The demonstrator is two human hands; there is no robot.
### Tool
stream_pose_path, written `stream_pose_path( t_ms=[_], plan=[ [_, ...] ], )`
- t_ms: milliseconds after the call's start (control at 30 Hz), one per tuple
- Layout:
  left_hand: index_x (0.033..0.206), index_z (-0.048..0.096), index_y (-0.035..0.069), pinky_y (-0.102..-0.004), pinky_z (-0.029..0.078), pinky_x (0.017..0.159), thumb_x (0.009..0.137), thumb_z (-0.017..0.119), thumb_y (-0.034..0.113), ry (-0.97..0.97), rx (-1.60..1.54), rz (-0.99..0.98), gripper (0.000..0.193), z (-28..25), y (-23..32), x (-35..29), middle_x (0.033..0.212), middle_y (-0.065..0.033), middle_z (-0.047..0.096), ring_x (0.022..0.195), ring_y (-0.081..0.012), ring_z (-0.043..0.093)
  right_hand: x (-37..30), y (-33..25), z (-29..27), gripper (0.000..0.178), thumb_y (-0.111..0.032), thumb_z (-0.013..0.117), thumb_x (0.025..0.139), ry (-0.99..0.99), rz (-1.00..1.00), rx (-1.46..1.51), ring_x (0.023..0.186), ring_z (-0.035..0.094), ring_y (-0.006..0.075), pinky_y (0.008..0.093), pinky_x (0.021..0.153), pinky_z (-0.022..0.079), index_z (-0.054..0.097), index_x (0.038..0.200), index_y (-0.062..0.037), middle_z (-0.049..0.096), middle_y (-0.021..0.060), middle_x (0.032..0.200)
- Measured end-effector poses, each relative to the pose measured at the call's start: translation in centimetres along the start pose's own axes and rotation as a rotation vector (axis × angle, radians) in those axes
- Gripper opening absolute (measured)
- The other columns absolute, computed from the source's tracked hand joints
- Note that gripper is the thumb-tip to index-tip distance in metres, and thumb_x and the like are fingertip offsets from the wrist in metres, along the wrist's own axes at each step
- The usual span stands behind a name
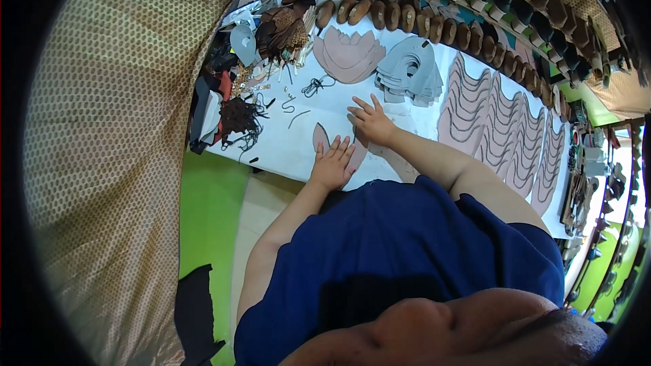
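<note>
My left hand (332,165) lies flat with its fingers spread on a pinkish-beige cut shoe piece (320,137), near the table's front edge. A pointed end of that piece shows beyond the fingertips; the rest is partly covered by the hand. To the right and a little farther away, my right hand (371,124) rests with fingers stretched out, at the far end of the piece. A small dark patch shows below its palm, too unclear to name. Beyond it sit a stack of grey cut pieces (397,81) and a fanned stack of pink ones (349,57).
Rows of pink wavy-edged pieces (468,112) cover the table's right side. Brown shoe lasts (393,17) line the back edge, under shelves of shoes (478,0). Scraps and dark cords (241,118) crowd the left end, beside a patterned curtain (115,149).
</note>
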State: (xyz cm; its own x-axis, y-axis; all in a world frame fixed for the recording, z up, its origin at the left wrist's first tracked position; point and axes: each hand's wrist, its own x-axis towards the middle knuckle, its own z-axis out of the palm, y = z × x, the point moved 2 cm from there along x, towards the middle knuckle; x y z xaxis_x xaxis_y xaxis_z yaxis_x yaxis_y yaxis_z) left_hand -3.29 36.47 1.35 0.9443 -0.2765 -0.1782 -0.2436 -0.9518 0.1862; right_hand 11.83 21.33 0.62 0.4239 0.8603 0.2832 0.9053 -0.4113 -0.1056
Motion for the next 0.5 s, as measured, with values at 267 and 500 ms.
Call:
stream_pose_path(
  t_ms=[267,500],
  plan=[
    [0.155,0.031,0.018,-0.0667,0.011,0.115,0.093,0.052,0.045,0.013,-0.037,-0.052,0.071,-0.5,0.5,1.2,0.165,-0.0035,0.019,0.153,-0.0264,0.014,-0.4,0.3,0.2,0.038,-0.019,0.061,0.085,-0.014,0.03,0.001,0.148,0.026,0.0286,0.067,0.116,0.013,0.064,0.121,-0.0076,0.053,0.0051,0.14],
    [0.156,0.028,0.018,-0.0679,0.009,0.115,0.094,0.051,0.047,-0.059,-0.06,-0.05,0.073,-0.5,0.5,1.7,0.166,-0.0035,0.016,0.153,-0.0265,0.013,-0.7,0.5,0.1,0.04,-0.018,0.062,0.084,-0.021,0.08,0.028,0.148,0.026,0.0288,0.0668,0.116,0.013,0.064,0.123,-0.0077,0.052,0.0044,0.141]
  ],
)
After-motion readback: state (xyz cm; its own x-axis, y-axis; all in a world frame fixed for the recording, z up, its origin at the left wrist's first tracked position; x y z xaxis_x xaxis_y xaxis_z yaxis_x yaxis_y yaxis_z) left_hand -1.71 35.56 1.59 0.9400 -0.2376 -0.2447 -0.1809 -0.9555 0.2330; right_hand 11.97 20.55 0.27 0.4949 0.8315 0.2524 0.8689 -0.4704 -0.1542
